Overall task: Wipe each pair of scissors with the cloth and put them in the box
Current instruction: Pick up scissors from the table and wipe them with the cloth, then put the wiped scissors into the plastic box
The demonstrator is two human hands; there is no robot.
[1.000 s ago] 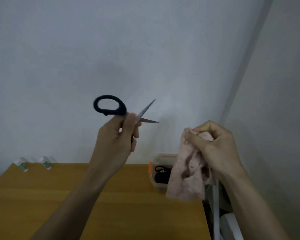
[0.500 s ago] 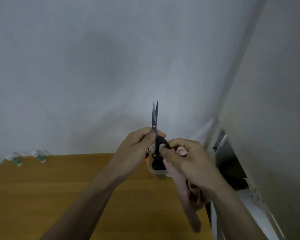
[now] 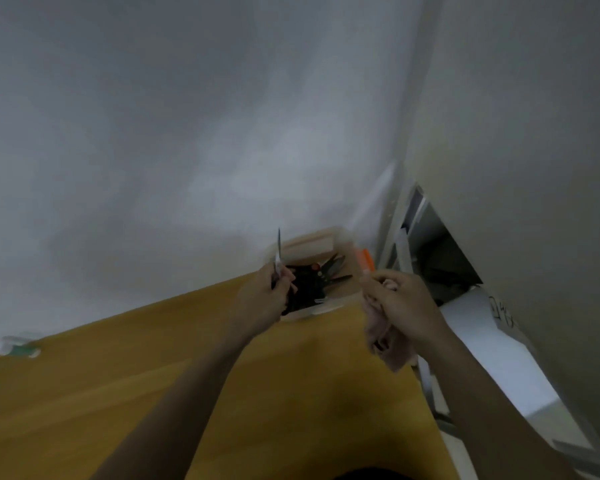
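Scissors (image 3: 278,251) are being held tips-up in left grip (image 3: 269,299) over box (image 3: 329,304) w/ cloth (image 3: 381,336) being clutched in right grip (image 3: 400,303), so blades prob risk snagging the pile already inside when being dropped.

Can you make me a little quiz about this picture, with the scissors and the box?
1. True or false: the left hand holds a pair of scissors with the blades pointing up.
2. What does the right hand hold? A) a pink cloth B) a cup C) a brush
3. Fill in: the box sits at the far right corner of the wooden ____.

Key: 1 true; 2 A; 3 table.
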